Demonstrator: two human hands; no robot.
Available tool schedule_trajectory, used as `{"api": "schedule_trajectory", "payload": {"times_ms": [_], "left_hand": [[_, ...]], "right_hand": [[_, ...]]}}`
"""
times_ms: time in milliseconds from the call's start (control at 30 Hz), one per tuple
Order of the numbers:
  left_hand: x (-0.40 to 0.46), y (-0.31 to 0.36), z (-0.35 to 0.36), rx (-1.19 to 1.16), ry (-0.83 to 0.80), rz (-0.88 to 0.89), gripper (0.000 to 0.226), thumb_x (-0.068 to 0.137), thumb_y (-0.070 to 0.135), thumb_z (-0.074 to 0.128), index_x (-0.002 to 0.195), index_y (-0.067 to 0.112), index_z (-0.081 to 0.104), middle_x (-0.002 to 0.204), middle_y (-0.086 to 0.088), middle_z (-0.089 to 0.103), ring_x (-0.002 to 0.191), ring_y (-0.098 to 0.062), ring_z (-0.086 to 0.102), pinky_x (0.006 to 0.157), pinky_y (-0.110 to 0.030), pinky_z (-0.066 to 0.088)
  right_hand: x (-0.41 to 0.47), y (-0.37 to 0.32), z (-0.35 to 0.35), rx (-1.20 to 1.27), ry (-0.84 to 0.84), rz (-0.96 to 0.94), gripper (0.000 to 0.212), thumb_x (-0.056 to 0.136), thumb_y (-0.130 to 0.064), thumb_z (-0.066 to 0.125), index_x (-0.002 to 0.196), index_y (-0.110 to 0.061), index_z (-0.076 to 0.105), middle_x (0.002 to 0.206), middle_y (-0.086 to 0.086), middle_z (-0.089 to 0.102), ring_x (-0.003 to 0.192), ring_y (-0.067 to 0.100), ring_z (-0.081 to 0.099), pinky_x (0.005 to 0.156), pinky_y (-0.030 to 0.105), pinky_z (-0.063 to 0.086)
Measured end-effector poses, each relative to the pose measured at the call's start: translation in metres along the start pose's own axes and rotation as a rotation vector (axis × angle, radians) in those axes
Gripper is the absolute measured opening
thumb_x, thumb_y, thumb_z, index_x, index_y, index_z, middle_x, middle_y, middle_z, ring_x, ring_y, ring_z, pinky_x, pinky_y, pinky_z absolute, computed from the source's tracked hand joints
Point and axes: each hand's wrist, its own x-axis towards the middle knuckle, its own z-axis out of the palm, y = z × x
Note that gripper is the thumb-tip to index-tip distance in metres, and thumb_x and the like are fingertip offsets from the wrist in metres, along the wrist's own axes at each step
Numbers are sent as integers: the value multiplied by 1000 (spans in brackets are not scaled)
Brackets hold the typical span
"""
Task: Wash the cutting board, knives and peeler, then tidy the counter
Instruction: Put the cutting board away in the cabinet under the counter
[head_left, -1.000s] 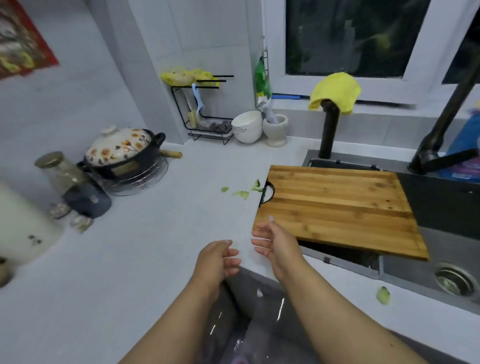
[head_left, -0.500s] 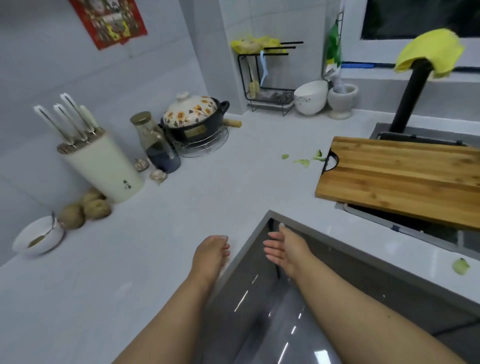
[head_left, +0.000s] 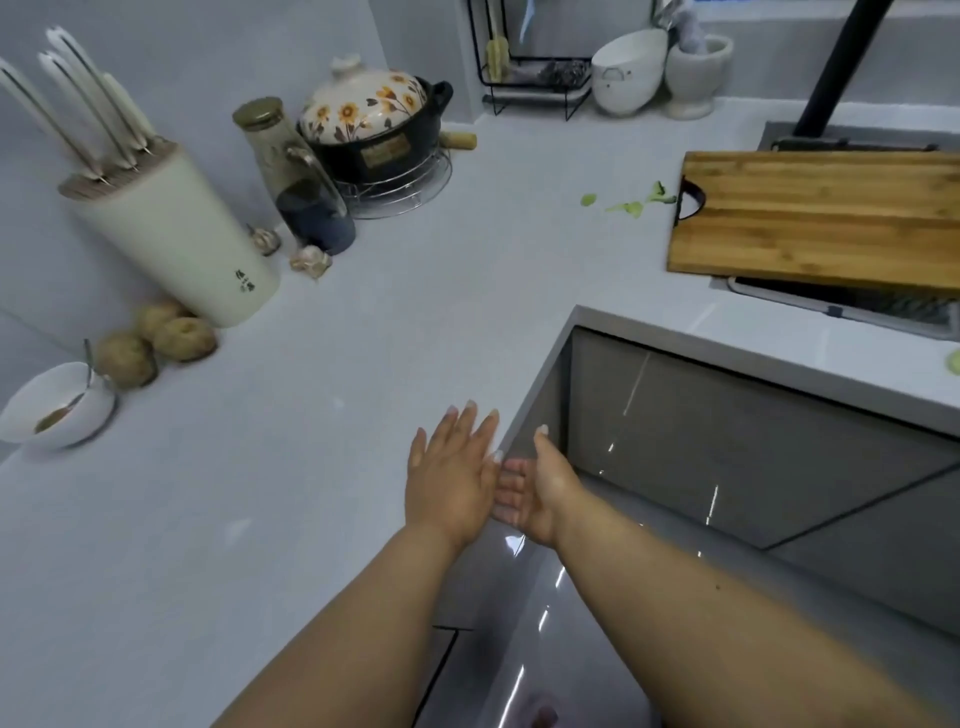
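Left hand: the left hand (head_left: 453, 475) is held flat above the near edge of the pale grey stone counter (head_left: 322, 415), fingers straight and spread, gripping nothing.
Right hand: the right hand (head_left: 537, 488) sits just beside it, in front of the glossy grey cabinet front (head_left: 727, 441), palm turned toward the left hand, fingers relaxed and apart, holding nothing. Whether the 2 hands touch cannot be told.
Probable reason for hand pose: both hands are free and close together at the counter's inner corner, which suggests they are between actions rather than working on an item.
Cutting board: the rectangular bamboo cutting board with a black loop handle (head_left: 821, 218) lies flat at the far right, bridging the counter and the dark sink opening (head_left: 841, 306). This placement keeps it over the basin, ready for washing or draining.
Knives: 3 white-handled knives (head_left: 93, 109) stand upright in the cream cylindrical knife block (head_left: 171, 234) at the far left, well apart from the sink. No loose knife or peeler is visible.
Scraps: small green vegetable scraps (head_left: 631, 205) lie on the counter just left of the board handle; 1 more green piece (head_left: 954, 361) sits at the right frame edge. These are judged to be pending tidy-up.
Other items: a floral-lidded black clay pot (head_left: 374, 124) rests on a wire trivet; 3 brown potatoes (head_left: 156, 343) lie beside a small white bowl with a spoon (head_left: 57, 410).
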Motion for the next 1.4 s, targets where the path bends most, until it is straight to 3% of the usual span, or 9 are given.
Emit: {"api": "schedule_trajectory", "payload": {"times_ms": [167,300,467,567,667,733,900,1200,1400], "left_hand": [[2,-9,6,7,42,30,49,102,43,20,151,41,14,161,13,5,148,-7,-3,119,-36,-4],[3,-13,8,-4,67,45,50,101,44,24,150,41,16,160,13,8,147,-7,0,119,-36,-2],[2,-15,9,-5,75,47,49,101,44,24,150,41,17,160,13,9,147,-7,0,120,-36,-1],[1,-16,10,-8,89,58,50,101,43,24,150,40,17,160,12,10,147,-8,2,120,-37,-1],[1,-17,11,-2,94,59,50,101,44,23,151,39,18,160,10,11,148,-9,3,120,-37,1],[1,-17,12,10,95,61,51,101,44,23,151,38,18,161,9,12,148,-10,4,120,-38,2],[-1,-15,11,17,103,54,51,101,43,22,151,38,17,161,9,12,148,-11,5,120,-38,2],[-1,-6,11,70,91,49,53,101,44,17,152,33,15,161,4,11,149,-16,4,120,-42,3],[6,18,6,-9,148,63,58,98,43,17,144,18,41,155,-8,30,146,-23,17,120,-42,7]], "right_hand": [[1,15,13,39,-13,0,94,88,-74,12,124,0,57,112,15,66,95,25,65,72,33,54],[11,26,16,137,-57,39,100,82,-81,12,122,-3,58,121,16,65,113,28,62,100,41,47],[9,31,5,163,-31,28,93,89,-73,12,133,1,47,130,20,57,113,31,57,100,42,46],[4,28,-9,74,32,4,72,98,-58,21,125,2,50,130,22,53,119,35,52,98,42,43],[3,28,-29,-47,92,-20,37,98,-41,43,101,-8,58,98,13,63,90,26,59,86,36,48],[1,28,-43,-157,150,-65,18,93,-27,58,97,-10,60,86,8,63,75,21,57,73,30,48],[-23,13,-72,-286,351,-265,17,81,-3,71,82,-6,54,74,11,60,59,19,57,52,24,49],[-58,-27,-114,-754,665,-411,24,73,-15,82,79,-11,59,77,2,59,77,18,57,72,25,46],[-66,-53,-133,-965,910,-449,20,74,-24,80,79,-19,61,88,3,66,88,22,61,74,26,48]]}}
